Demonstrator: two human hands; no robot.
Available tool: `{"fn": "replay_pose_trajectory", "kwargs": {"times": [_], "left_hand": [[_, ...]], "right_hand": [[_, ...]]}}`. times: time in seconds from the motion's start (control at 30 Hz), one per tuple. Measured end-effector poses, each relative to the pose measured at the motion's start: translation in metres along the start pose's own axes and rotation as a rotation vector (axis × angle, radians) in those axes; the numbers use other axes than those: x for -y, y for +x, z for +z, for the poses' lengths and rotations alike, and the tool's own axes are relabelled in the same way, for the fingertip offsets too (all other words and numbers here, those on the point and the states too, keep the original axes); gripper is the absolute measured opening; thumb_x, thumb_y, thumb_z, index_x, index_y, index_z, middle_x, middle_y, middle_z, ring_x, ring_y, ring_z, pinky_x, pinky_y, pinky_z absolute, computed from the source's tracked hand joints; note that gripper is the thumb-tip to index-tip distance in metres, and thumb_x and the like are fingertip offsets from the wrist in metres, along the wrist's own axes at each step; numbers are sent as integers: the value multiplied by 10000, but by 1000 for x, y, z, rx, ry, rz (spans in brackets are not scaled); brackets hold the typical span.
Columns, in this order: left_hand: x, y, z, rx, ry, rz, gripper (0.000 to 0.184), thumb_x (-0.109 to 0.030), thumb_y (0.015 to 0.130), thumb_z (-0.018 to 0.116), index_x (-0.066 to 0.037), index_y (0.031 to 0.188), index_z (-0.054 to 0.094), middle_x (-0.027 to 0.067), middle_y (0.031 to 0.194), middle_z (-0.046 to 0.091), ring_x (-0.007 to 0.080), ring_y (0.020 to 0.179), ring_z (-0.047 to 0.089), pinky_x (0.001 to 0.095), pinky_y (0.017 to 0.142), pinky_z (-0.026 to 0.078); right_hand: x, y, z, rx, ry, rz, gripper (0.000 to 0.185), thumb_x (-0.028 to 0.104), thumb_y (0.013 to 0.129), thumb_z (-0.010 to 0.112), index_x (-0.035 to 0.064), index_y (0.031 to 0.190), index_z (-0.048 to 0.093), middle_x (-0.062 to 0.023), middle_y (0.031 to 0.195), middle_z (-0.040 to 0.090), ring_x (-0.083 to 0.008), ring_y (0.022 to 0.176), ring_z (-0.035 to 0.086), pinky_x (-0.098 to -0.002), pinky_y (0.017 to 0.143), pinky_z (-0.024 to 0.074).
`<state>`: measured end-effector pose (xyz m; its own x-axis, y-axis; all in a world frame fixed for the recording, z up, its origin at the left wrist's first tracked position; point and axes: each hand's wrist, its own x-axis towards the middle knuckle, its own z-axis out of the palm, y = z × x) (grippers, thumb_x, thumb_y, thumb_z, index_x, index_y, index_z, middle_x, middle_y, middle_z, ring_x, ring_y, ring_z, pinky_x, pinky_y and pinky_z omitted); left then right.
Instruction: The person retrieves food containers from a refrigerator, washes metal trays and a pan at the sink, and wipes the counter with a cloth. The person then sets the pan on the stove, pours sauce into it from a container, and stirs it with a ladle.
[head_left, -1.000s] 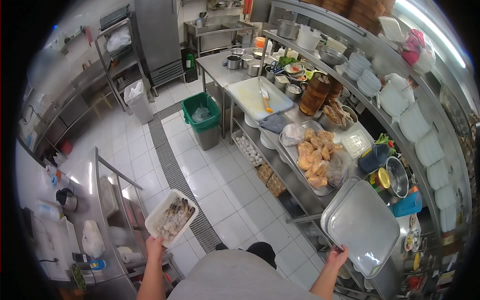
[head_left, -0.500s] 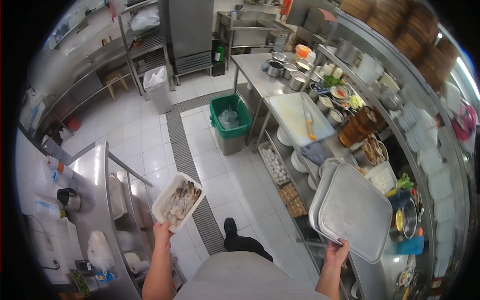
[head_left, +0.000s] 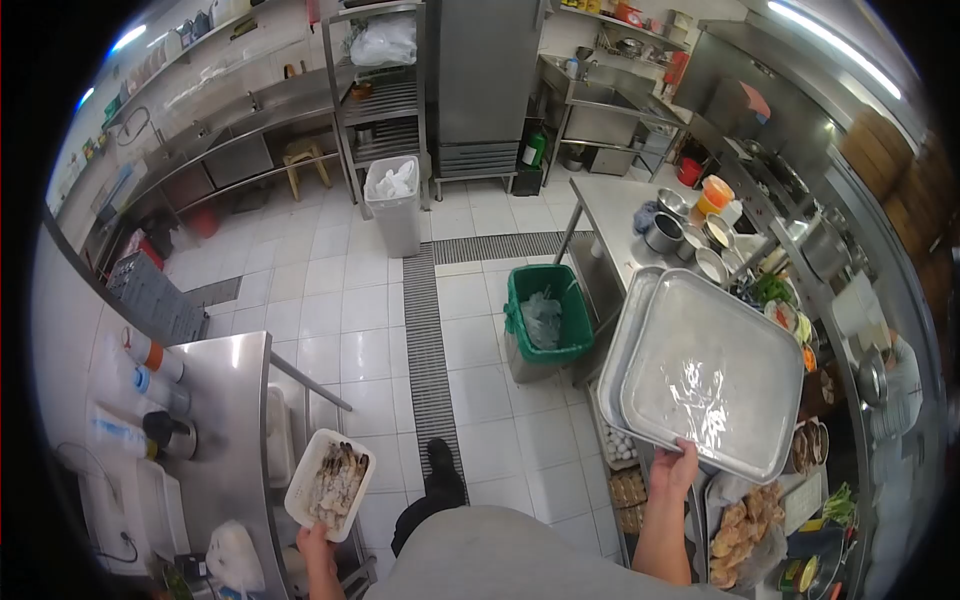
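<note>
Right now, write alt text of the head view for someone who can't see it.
Left hand holding a white tub of what look like shrimp, right hand gripping metal trays, above a tiled kitchen floor; beyond, a green-lined bin and a steel counter with bowls.

A grey top [head_left: 510, 555], plain and smooth, curves in a broad, rounded shape over the wearer's front at the near edge. Below it shows part of one black trouser leg [head_left: 425, 515], made of dark, softly creased cloth, and a black shoe [head_left: 441, 458] with a rounded toe. The left hand [head_left: 316, 543] and right hand [head_left: 674, 466] are bare, as are both visible forearms.
</note>
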<state>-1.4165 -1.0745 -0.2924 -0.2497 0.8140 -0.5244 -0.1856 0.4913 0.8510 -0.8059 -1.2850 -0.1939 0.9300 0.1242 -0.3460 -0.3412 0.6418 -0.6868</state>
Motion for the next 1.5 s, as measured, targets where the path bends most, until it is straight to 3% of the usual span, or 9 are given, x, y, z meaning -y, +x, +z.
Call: {"fn": "replay_pose_trajectory", "kwargs": {"times": [0.13, 0.3, 0.43, 0.6, 0.83, 1.13, 1.27, 1.37, 1.5], "left_hand": [[-8, 75, 13, -4, 75, -29, 349, -28, 828, 572, 30, 1168, 626, 119, 1055, 706, 228, 840, 725, 339, 644, 595], [-61, 155, 106, 31, -23, -17, 344, -27, 827, 578, 44, 1161, 620, 123, 1010, 709, 227, 795, 725, 341, 623, 591], [-126, 222, 186, 119, 45, -4, 349, -26, 825, 582, 53, 1164, 606, 128, 1010, 702, 237, 788, 724, 343, 618, 593], [-162, 320, 264, 211, -9, 6, 415, -48, 835, 575, 17, 1245, 570, 133, 1102, 684, 256, 925, 715, 372, 716, 600], [-220, 369, 338, 157, -25, 17, 472, -50, 824, 548, -20, 1296, 538, 122, 1175, 655, 268, 979, 682, 401, 745, 575], [-267, 511, 410, 154, 61, -86, 450, -34, 803, 533, 62, 1242, 537, 202, 1146, 630, 329, 983, 673, 472, 758, 582], [-322, 546, 518, 242, 155, 56, 421, -30, 804, 527, 62, 1214, 558, 188, 1082, 658, 304, 932, 689, 427, 750, 594], [-357, 593, 595, 413, 193, 81, 409, -40, 812, 537, 48, 1211, 569, 164, 1063, 675, 288, 927, 700, 398, 756, 598], [-389, 640, 714, 534, 266, 111, 408, -52, 818, 549, 35, 1216, 575, 149, 1090, 681, 280, 944, 702, 390, 765, 596]], "right_hand": [[-67, 32, 75, 72, 18, 49, 323, -21, 794, 590, 25, 1112, 569, -108, 1085, 655, -250, 968, 676, -368, 790, 606], [-152, 56, 175, 70, 37, 125, 274, -18, 799, 606, 31, 1066, 562, -98, 1011, 643, -262, 913, 672, -398, 782, 613], [-208, 90, 232, 71, 74, 197, 274, -18, 810, 597, 20, 1079, 561, -106, 1036, 648, -268, 922, 671, -407, 787, 612], [-283, 148, 288, 139, 59, 263, 316, -15, 834, 564, -2, 1149, 558, -130, 1094, 653, -283, 960, 672, -426, 801, 596], [-360, 226, 368, 128, -30, 331, 349, -10, 825, 571, -5, 1174, 558, -123, 1119, 641, -283, 996, 653, -425, 824, 558], [-429, 371, 399, 85, 69, 389, 349, -66, 784, 567, -47, 1131, 544, -191, 1102, 624, -353, 1028, 640, -463, 902, 559], [-428, 407, 413, 23, 31, 315, 334, -58, 787, 561, -42, 1120, 539, -193, 1094, 621, -355, 1028, 642, -475, 910, 559], [-426, 443, 389, 22, -47, 297, 451, -8, 768, 584, -41, 1216, 533, -170, 1161, 639, -348, 1081, 640, -481, 956, 547], [-414, 455, 409, -189, 30, 170, 437, 108, 893, 644, -40, 1287, 528, -190, 1211, 648, -350, 1123, 642, -490, 966, 545]]}}
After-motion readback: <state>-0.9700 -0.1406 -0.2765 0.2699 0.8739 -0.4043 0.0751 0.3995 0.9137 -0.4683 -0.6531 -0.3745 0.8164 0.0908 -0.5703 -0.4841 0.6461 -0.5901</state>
